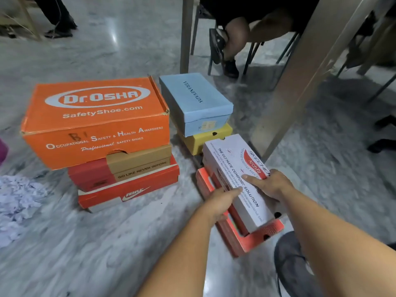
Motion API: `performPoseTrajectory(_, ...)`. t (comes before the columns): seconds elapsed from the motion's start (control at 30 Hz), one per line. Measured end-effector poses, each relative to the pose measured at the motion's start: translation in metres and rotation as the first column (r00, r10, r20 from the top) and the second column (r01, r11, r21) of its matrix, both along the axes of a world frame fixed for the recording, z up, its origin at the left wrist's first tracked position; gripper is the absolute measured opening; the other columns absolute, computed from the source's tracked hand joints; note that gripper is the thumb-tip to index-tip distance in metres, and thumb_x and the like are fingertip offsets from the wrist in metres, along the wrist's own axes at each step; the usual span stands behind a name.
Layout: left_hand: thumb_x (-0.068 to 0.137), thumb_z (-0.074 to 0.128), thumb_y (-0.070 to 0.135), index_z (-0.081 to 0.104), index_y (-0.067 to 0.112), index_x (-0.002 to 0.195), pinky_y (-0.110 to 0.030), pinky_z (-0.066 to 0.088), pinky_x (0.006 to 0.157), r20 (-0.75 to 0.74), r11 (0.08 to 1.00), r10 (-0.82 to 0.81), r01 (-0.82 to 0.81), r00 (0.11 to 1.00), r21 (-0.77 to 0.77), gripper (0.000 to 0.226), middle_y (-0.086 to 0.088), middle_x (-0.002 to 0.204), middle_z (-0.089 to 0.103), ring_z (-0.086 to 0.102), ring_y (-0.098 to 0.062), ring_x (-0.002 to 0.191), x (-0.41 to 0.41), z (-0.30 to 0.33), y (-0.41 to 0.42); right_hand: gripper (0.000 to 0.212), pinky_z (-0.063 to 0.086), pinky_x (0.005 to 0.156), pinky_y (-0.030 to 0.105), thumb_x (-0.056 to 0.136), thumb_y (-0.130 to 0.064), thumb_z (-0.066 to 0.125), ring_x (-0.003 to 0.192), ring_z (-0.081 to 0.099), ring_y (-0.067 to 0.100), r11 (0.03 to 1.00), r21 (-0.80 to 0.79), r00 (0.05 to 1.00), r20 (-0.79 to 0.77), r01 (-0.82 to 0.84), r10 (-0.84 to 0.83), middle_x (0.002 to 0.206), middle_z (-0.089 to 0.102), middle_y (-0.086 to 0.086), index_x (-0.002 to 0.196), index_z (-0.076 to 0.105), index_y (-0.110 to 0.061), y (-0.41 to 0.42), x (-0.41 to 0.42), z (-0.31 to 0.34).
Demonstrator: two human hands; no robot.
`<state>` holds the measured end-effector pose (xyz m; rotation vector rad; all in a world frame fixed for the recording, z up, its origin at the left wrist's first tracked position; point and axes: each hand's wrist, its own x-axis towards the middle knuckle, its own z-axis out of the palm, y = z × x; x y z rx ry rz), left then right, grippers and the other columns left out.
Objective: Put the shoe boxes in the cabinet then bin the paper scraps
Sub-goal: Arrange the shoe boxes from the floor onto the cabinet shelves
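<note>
Head view. Both hands met on a white cardboard Skechers shoe box (237, 181) at near right, which sat on a coral-red cardboard box (242, 234) resting on the grey marble floor (107, 243). The white box's long axis ran from near right to far left, away from the person. The left hand (218, 203) gripped its left side, fingers (233, 192) curled onto the lid; the right hand (271, 185) clamped its right edge, thumb lying across the top. Both hands were equally close, so a two-handed lift seemed the likely next move. All boxes were closed; their contents could not be told. At left stood an orange Dr. Osha box (96, 121) stacked on a brown-and-red box (128, 166) and a red Nike box (128, 189). Farther off, a pale blue box (197, 101) sat on a yellow box (205, 139). White paper scraps (17, 202) lay at the far left edge. No cabinet or bin was visible.
</note>
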<state>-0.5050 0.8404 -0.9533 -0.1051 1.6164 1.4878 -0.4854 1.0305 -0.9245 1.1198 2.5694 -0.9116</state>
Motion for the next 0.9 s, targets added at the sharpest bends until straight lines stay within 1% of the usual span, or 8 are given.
performPoseTrajectory(0.27,0.079,0.075,0.06,0.06,0.027,0.124,-0.04,0.059,0.083,0.029,0.938,0.344,-0.344,0.939,0.026,0.058,0.008,0.12,0.068,0.061,-0.016,0.105,0.02,0.017,-0.064,0.053,0.045,0.064,0.024,0.06,-0.056,0.094,0.077,0.063,0.005,0.966,-0.053,0.964,-0.089,-0.254,0.249,0.086,0.067,-0.013,0.089,0.06,-0.027,-0.057,-0.001,0.044)
performPoseTrajectory(0.33,0.076,0.079,0.059,0.06,0.027,0.112,-0.041,0.062,0.084,0.042,0.933,0.36,-0.36,0.932,0.005,0.052,0.008,0.113,0.067,0.059,-0.012,0.1,0.033,0.028,-0.107,0.056,0.047,0.061,0.021,0.056,-0.048,0.098,0.072,0.064,0.004,0.934,-0.119,0.94,-0.097,-0.337,0.326,0.086,0.069,-0.01,0.093,0.064,-0.024,-0.086,-0.004,0.054)
performPoseTrajectory(0.4,0.07,0.084,0.06,0.059,0.028,0.105,-0.041,0.063,0.086,0.083,0.929,0.371,-0.37,0.925,-0.029,0.054,0.005,0.11,0.064,0.058,-0.016,0.103,0.052,0.034,-0.156,0.072,0.058,0.065,0.029,0.045,-0.045,0.103,0.064,0.068,0.01,0.88,-0.197,0.901,-0.076,-0.433,0.427,0.08,0.075,-0.002,0.103,0.071,-0.015,-0.118,-0.009,0.06)
performPoseTrajectory(0.47,0.068,0.087,0.056,0.058,0.03,0.101,-0.04,0.063,0.084,0.129,0.915,0.402,-0.4,0.906,-0.044,0.05,0.005,0.103,0.063,0.058,-0.019,0.102,0.077,0.036,-0.209,0.068,0.058,0.069,0.024,0.044,-0.043,0.104,0.06,0.067,0.007,0.8,-0.222,0.822,-0.009,-0.557,0.57,0.071,0.075,-0.005,0.099,0.075,-0.015,-0.163,-0.007,0.069)
performPoseTrajectory(0.57,0.068,0.088,0.053,0.067,0.028,0.109,-0.037,0.063,0.076,0.141,0.847,0.53,-0.528,0.836,-0.054,0.053,0.0,0.099,0.073,0.066,-0.016,0.087,0.118,0.029,-0.296,0.073,0.06,0.079,0.034,0.035,-0.049,0.098,0.079,0.071,0.016,0.665,-0.336,0.682,0.084,-0.667,0.726,0.091,0.076,0.0,0.099,0.073,-0.025,-0.246,-0.005,0.067)
performPoseTrajectory(0.67,0.075,0.084,0.048,0.074,0.023,0.112,-0.033,0.06,0.065,0.089,0.722,0.692,-0.689,0.716,-0.071,0.046,-0.005,0.103,0.079,0.071,-0.019,0.078,0.161,0.025,-0.39,0.06,0.056,0.083,0.054,0.066,-0.038,0.093,0.117,0.059,0.032,0.552,-0.5,0.493,0.259,-0.667,0.83,0.118,0.064,0.0,0.115,0.061,-0.049,-0.361,0.004,0.063)
performPoseTrajectory(0.8,0.082,0.075,0.054,0.074,0.018,0.112,-0.032,0.062,0.074,0.045,0.547,0.836,-0.823,0.547,-0.152,0.047,-0.001,0.106,0.078,0.074,-0.017,0.094,0.231,0.022,-0.505,0.066,0.061,0.072,0.032,0.085,-0.014,0.077,0.117,0.061,0.035,0.323,-0.588,0.252,0.202,-0.742,0.947,0.126,0.064,0.006,0.142,0.052,-0.038,-0.509,0.027,0.037)
performPoseTrajectory(0.9,0.079,0.073,0.061,0.073,0.021,0.112,-0.037,0.062,0.084,0.06,0.39,0.92,-0.894,0.386,-0.221,0.051,-0.005,0.107,0.077,0.072,-0.021,0.1,0.279,0.014,-0.572,0.061,0.064,0.072,0.057,0.086,-0.028,0.076,0.123,0.052,0.036,0.225,-0.577,0.142,0.187,-0.785,0.972,0.137,0.055,0.0,0.135,0.05,-0.052,-0.601,0.06,0.03)
